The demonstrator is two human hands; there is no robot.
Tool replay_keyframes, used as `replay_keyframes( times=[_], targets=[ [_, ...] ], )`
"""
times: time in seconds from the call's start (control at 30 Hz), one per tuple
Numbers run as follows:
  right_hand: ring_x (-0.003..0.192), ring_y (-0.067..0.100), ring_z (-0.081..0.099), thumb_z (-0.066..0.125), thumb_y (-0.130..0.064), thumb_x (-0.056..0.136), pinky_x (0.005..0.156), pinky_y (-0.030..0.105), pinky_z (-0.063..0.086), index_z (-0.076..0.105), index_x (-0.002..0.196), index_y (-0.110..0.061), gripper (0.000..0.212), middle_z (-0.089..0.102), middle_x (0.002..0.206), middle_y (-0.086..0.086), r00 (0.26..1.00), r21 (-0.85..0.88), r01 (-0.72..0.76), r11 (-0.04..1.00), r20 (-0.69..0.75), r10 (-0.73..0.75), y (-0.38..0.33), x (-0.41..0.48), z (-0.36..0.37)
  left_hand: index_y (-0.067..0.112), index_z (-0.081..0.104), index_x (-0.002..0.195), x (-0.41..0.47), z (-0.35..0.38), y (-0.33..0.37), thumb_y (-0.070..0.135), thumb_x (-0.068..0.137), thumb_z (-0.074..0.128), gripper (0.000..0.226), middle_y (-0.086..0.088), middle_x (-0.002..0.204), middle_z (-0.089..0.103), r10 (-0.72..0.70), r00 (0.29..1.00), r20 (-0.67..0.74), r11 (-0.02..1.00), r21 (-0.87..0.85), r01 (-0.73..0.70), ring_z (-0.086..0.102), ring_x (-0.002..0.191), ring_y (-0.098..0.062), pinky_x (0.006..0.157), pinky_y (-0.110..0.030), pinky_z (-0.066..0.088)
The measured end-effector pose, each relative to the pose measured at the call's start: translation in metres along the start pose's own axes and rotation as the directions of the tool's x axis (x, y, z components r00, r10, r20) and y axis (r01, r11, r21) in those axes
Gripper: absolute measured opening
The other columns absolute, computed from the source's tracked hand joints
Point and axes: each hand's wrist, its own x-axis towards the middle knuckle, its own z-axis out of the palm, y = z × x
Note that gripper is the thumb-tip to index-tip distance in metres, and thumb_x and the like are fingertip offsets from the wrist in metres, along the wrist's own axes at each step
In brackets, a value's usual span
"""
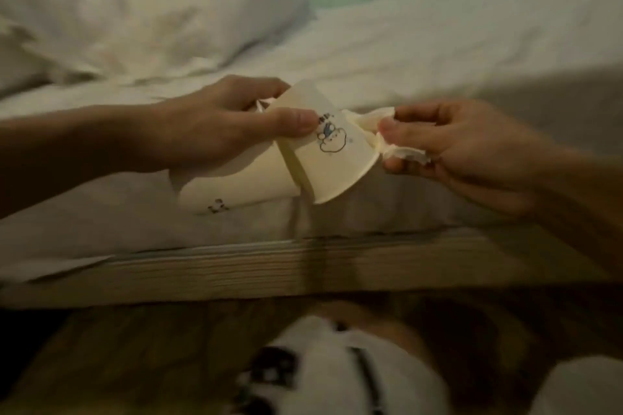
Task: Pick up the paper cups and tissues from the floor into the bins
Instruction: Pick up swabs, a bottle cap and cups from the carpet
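1. Both hands are up in front of me over the edge of the bed (438, 44). My left hand (215, 125), at 9 o'clock, grips two paper cups, with the thumb pressed on the printed cup (333, 152) and the fingers curled behind it.
2. My right hand (448, 148), at 3 o'clock, pinches a crumpled tissue (367, 123) between thumb and fingertips. The tissue sits just beside the printed cup's wall, and I cannot tell whether they touch.
3. I judge I hold the litter this way so each hand carries its own kind and one trip clears both. The place to drop them is out of view.
4. The printed cup's long axis runs from 11 to 5 o'clock. Its narrow base is up by my fingers and its wide mouth tips down toward 5.
5. The second cup (232, 185) lies lower under my palm, with its narrow end toward 8 o'clock and its rim against the printed cup.
6. A pillow (135, 20) lies at 10 o'clock. The wooden bed frame (269, 266) crosses below my hands, with the floor (135, 347) under it. At 6 o'clock a blurred white thing (320, 374) lies on the floor, and I cannot tell what it is.
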Motion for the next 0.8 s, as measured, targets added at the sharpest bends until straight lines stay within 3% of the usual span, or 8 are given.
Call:
replay_keyframes(
  times=[0.13, 0.27, 0.37, 0.47, 0.53, 0.63, 0.73, 0.8],
  targets=[
    [0.071, 0.016, 0.073, 0.075, -0.015, 0.064, 0.06, 0.022, 0.057, 0.066, 0.1, -0.004, 0.039, 0.072, 0.096, 0.01, 0.984, -0.048, 0.023, 0.999, 0.178, -0.014, -0.01, 0.01, 0.15, 0.033, 0.066, 0.114, -0.131, -0.08, -0.048, 0.072, 0.068, 0.059, 0.061, 0.005, 0.107, 0.071, -0.176, 0.97, -0.167, 0.982, 0.037, 0.184, 0.069, 0.094, -0.017, 0.082, -0.047, 0.056],
    [0.068, 0.015, 0.071, 0.072, -0.01, 0.081, 0.06, 0.024, 0.057, 0.064, 0.101, -0.005, 0.022, 0.07, 0.095, 0.01, 0.915, -0.187, 0.026, 0.982, 0.401, 0.052, 0.021, 0.013, 0.298, 0.034, 0.063, 0.118, -0.272, -0.117, -0.114, 0.073, 0.074, 0.062, 0.058, 0.013, 0.111, 0.069, -0.389, 0.874, -0.292, 0.917, -0.034, 0.397, 0.065, 0.103, -0.008, 0.086, -0.034, 0.054],
    [0.074, 0.018, 0.071, 0.07, -0.012, 0.084, 0.06, 0.023, 0.058, 0.062, 0.097, -0.007, 0.016, 0.067, 0.098, 0.01, 0.874, -0.275, 0.066, 0.959, 0.479, 0.077, 0.061, 0.015, 0.396, 0.039, 0.063, 0.115, -0.354, -0.116, -0.167, 0.072, 0.075, 0.062, 0.052, 0.023, 0.106, 0.067, -0.6, 0.719, -0.351, 0.798, -0.205, 0.566, 0.063, 0.095, 0.005, 0.079, -0.024, 0.049],
    [0.078, 0.017, 0.068, 0.071, -0.011, 0.086, 0.059, 0.025, 0.06, 0.063, 0.093, -0.005, 0.013, 0.066, 0.096, 0.01, 0.838, -0.322, 0.025, 0.946, 0.523, 0.156, 0.116, 0.012, 0.477, 0.037, 0.061, 0.114, -0.418, -0.097, -0.217, 0.076, 0.069, 0.061, 0.059, 0.017, 0.106, 0.065, -0.736, 0.564, -0.375, 0.671, -0.288, 0.683, 0.063, 0.094, 0.0, 0.077, -0.024, 0.051],
    [0.066, 0.012, 0.066, 0.072, -0.013, 0.087, 0.056, 0.024, 0.058, 0.065, 0.096, -0.005, 0.014, 0.067, 0.092, 0.01, 0.806, -0.379, -0.03, 0.925, 0.538, 0.247, 0.161, 0.005, 0.515, 0.036, 0.06, 0.114, -0.453, -0.083, -0.245, 0.077, 0.065, 0.063, 0.064, 0.013, 0.106, 0.066, -0.813, 0.488, -0.318, 0.578, -0.332, 0.746, 0.066, 0.092, -0.004, 0.075, -0.026, 0.055],
    [0.059, 0.008, 0.064, 0.073, -0.017, 0.087, 0.049, 0.016, 0.049, 0.067, 0.095, -0.011, 0.012, 0.068, 0.094, 0.008, 0.709, -0.469, -0.149, 0.87, 0.563, 0.425, 0.224, -0.019, 0.549, 0.034, 0.061, 0.109, -0.497, -0.074, -0.27, 0.079, 0.059, 0.065, 0.068, 0.009, 0.104, 0.068, -0.909, 0.403, -0.104, 0.415, -0.286, 0.864, 0.069, 0.088, -0.008, 0.074, -0.031, 0.058],
    [0.063, 0.008, 0.068, 0.072, -0.017, 0.087, 0.055, 0.018, 0.053, 0.067, 0.094, -0.013, 0.01, 0.067, 0.096, 0.006, 0.605, -0.531, -0.192, 0.825, 0.598, 0.526, 0.271, -0.054, 0.569, 0.036, 0.06, 0.107, -0.531, -0.065, -0.287, 0.074, 0.072, 0.063, 0.051, 0.009, 0.099, 0.068, -0.946, 0.309, 0.093, 0.294, -0.147, 0.944, 0.069, 0.077, -0.007, 0.063, -0.027, 0.055],
    [0.076, 0.012, 0.07, 0.07, -0.02, 0.089, 0.064, 0.022, 0.058, 0.066, 0.096, -0.016, 0.009, 0.068, 0.096, 0.003, 0.54, -0.57, -0.13, 0.811, 0.645, 0.541, 0.291, -0.075, 0.577, 0.034, 0.058, 0.11, -0.551, -0.042, -0.298, 0.072, 0.077, 0.06, 0.05, 0.007, 0.102, 0.065, -0.962, 0.235, 0.139, 0.228, -0.065, 0.972, 0.068, 0.083, -0.013, 0.07, -0.031, 0.057]
  ],
)
